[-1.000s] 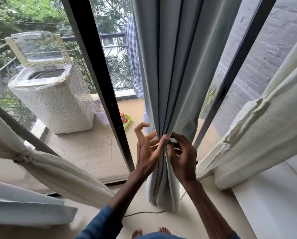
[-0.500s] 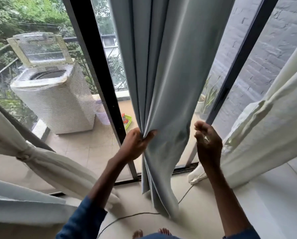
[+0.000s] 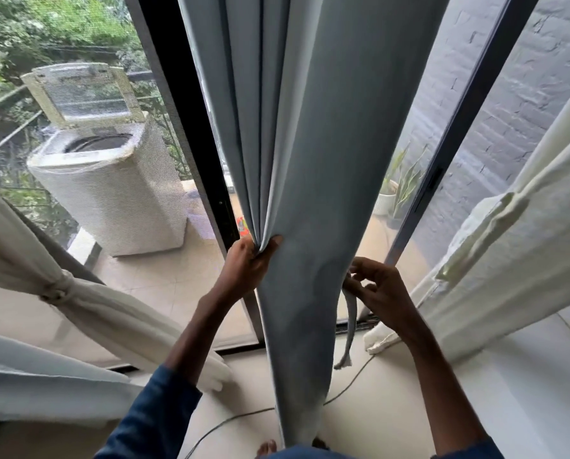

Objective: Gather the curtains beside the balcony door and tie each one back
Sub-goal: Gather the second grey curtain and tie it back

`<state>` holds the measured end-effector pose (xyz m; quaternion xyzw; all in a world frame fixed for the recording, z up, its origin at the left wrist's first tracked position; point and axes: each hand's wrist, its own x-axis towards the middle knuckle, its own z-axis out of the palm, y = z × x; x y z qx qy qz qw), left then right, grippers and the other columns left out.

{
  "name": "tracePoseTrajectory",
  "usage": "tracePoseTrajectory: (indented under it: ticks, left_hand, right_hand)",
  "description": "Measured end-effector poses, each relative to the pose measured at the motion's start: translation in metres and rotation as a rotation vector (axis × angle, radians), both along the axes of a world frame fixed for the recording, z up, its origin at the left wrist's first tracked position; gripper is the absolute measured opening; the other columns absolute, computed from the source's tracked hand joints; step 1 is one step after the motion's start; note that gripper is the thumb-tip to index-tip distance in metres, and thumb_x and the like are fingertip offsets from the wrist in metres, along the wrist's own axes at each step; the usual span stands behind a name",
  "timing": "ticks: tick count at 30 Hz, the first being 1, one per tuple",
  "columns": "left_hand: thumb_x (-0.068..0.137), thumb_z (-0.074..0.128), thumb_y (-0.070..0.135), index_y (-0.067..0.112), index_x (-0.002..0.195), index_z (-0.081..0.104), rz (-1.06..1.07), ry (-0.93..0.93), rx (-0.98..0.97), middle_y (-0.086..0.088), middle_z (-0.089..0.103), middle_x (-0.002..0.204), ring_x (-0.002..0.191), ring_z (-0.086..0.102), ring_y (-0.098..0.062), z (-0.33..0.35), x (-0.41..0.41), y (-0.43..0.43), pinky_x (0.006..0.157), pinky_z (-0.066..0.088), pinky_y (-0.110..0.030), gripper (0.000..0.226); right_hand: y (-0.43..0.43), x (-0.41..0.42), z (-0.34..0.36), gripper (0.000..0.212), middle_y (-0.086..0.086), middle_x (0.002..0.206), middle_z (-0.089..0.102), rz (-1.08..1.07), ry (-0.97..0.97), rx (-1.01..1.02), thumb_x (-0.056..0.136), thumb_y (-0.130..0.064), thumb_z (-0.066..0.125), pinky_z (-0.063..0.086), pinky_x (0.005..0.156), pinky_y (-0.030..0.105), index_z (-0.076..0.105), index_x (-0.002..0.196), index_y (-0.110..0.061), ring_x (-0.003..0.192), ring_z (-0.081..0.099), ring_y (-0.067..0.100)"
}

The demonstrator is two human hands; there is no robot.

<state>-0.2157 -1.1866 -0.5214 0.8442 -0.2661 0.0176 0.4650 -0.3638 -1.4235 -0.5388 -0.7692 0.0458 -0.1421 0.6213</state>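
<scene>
Grey-blue cloth curtain (image 3: 310, 144) hangs in the middle, in front of the black balcony door frame (image 3: 191, 127). Left hand (image 3: 244, 270) squeezes its folds tight. Right hand (image 3: 381, 289) pinches a thin grey strip (image 3: 350, 321), maybe a tie, at its edge.

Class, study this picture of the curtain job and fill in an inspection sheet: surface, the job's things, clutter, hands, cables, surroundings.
Surface: pale floor indoors.
Job's things: grey curtain hangs in folds, untied; grey strip dangles at its right edge; left white curtain knotted back; right white curtain drawn aside.
Clutter: small orange item on the balcony, partly hidden.
Hands: left hand grips the grey curtain's gathered folds; right hand pinches the grey strip.
Cables: thin cable runs across the floor past the curtain's hem.
Surroundings: black door frame, washing machine with lid up, potted plant, brick wall, trees.
</scene>
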Motion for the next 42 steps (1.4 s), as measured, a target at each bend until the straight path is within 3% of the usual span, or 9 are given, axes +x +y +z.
tracePoseTrajectory:
  ticks: [3,7,13,17,24,27,32,39,42]
  left_hand:
    - [0.093,0.043,0.073,0.008,0.103,0.063,-0.016,0.011,0.016,-0.017,0.071,0.093,0.087,0.070,-0.032,-0.002,0.002,-0.001,0.073,0.056,-0.049,0.068]
    - [0.093,0.041,0.075,0.004,0.097,0.060,-0.027,0.003,0.041,-0.024,0.067,0.094,0.077,0.060,-0.016,-0.004,0.006,-0.002,0.072,0.055,-0.052,0.074]
    - [0.095,0.039,0.074,0.004,0.099,0.060,-0.043,-0.026,0.087,-0.026,0.067,0.094,0.074,0.056,-0.015,-0.005,0.000,-0.006,0.072,0.056,-0.053,0.073]
    - [0.094,0.038,0.075,0.006,0.100,0.060,-0.030,-0.019,0.091,-0.021,0.068,0.091,0.078,0.052,-0.014,-0.007,0.003,-0.006,0.076,0.056,-0.052,0.073]
    - [0.094,0.038,0.076,0.004,0.100,0.061,-0.026,-0.018,0.072,-0.002,0.063,0.083,0.075,0.056,-0.020,-0.006,0.003,-0.003,0.076,0.056,-0.051,0.076]
    - [0.092,0.037,0.078,0.005,0.100,0.062,-0.030,-0.004,0.082,-0.016,0.069,0.086,0.075,0.062,-0.024,-0.007,0.002,-0.004,0.074,0.056,-0.050,0.077]
    - [0.095,0.043,0.071,0.007,0.104,0.063,-0.081,0.010,0.038,-0.017,0.069,0.092,0.083,0.067,-0.029,-0.007,-0.002,-0.005,0.076,0.056,-0.050,0.068]
    - [0.097,0.047,0.066,0.006,0.106,0.065,-0.257,0.078,0.030,-0.008,0.069,0.096,0.092,0.063,-0.014,0.001,-0.016,-0.007,0.086,0.055,-0.052,0.063]
    - [0.094,0.045,0.072,0.004,0.106,0.061,-0.298,0.132,0.103,0.003,0.056,0.095,0.090,0.054,-0.011,-0.002,-0.023,-0.012,0.088,0.052,-0.056,0.071]
  right_hand:
    - [0.001,0.000,0.003,0.012,-0.019,0.070,0.061,0.016,-0.029,-0.064,0.090,-0.006,0.075,0.032,0.050,0.020,0.077,0.086,-0.017,0.067,0.042,0.011]
    - [-0.007,-0.007,0.002,0.015,0.003,0.077,0.071,-0.048,-0.028,-0.005,0.091,-0.032,0.072,0.049,0.065,0.038,0.079,0.089,-0.019,0.074,0.060,0.018]
    - [-0.024,-0.016,0.005,0.013,-0.008,0.088,0.075,-0.133,-0.051,-0.146,0.087,-0.019,0.066,0.048,0.083,0.037,0.078,0.085,-0.023,0.092,0.067,0.017]
    - [-0.028,-0.019,0.013,0.016,-0.005,0.075,0.072,-0.024,-0.015,-0.121,0.090,-0.019,0.063,0.049,0.074,0.029,0.075,0.080,-0.021,0.075,0.063,0.007]
    - [-0.034,-0.021,0.018,0.019,-0.008,0.086,0.076,-0.040,-0.039,-0.175,0.092,-0.009,0.067,0.050,0.078,0.022,0.076,0.090,-0.026,0.083,0.066,0.003]
    - [-0.038,-0.022,0.017,0.033,-0.013,0.087,0.076,-0.056,-0.030,-0.196,0.093,0.003,0.066,0.050,0.080,0.022,0.075,0.090,-0.029,0.084,0.066,0.001]
    - [-0.041,-0.022,0.012,0.012,-0.007,0.088,0.076,-0.104,-0.003,-0.212,0.092,-0.014,0.066,0.050,0.081,0.027,0.077,0.094,-0.018,0.086,0.067,0.007]
    - [-0.042,-0.005,0.001,0.013,-0.005,0.100,0.072,-0.464,0.037,-0.412,0.084,-0.033,0.073,0.047,0.099,0.044,0.078,0.092,-0.024,0.107,0.063,0.018]
    - [-0.030,0.022,0.010,0.009,-0.009,0.093,0.067,-0.561,0.073,-0.470,0.083,-0.027,0.081,0.041,0.100,0.037,0.079,0.090,-0.022,0.108,0.057,0.018]
